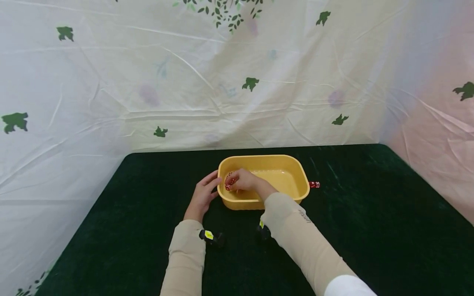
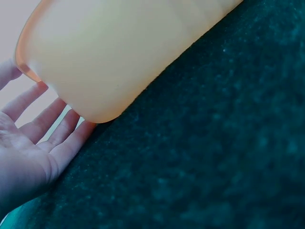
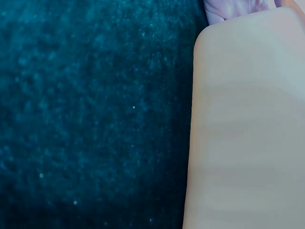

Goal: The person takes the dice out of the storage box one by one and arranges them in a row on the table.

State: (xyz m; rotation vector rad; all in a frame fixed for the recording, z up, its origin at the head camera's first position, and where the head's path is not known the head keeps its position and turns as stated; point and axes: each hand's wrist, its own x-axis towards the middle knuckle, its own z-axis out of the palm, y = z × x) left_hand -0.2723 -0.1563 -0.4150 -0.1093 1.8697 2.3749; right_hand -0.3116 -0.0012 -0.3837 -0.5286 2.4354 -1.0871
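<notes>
Reaching into yellow plastic tub [image 1: 281, 164] | right hand [image 1: 242, 181] curled, pinching red dice [image 1: 230, 181] | left hand [image 1: 203, 196] flat, fingers straight against tub's outer wall | dark green table [image 1: 370, 230]

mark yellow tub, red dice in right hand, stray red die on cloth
yellow tub [image 1: 286, 162], head view, far rim.
red dice [image 1: 229, 181], head view, visible faces at the fingers.
stray red die [image 1: 314, 184], head view, its top face.

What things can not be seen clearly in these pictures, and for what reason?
- Red dice: head view, the right hand covers them; count unclear.
- Tub floor near that hand: hidden by it.
- Small red piece beside the tub: too small to identify.
- Left hand: left wrist view, cut off by the edge.
- Right wrist view: blurred tub wall only.
</notes>
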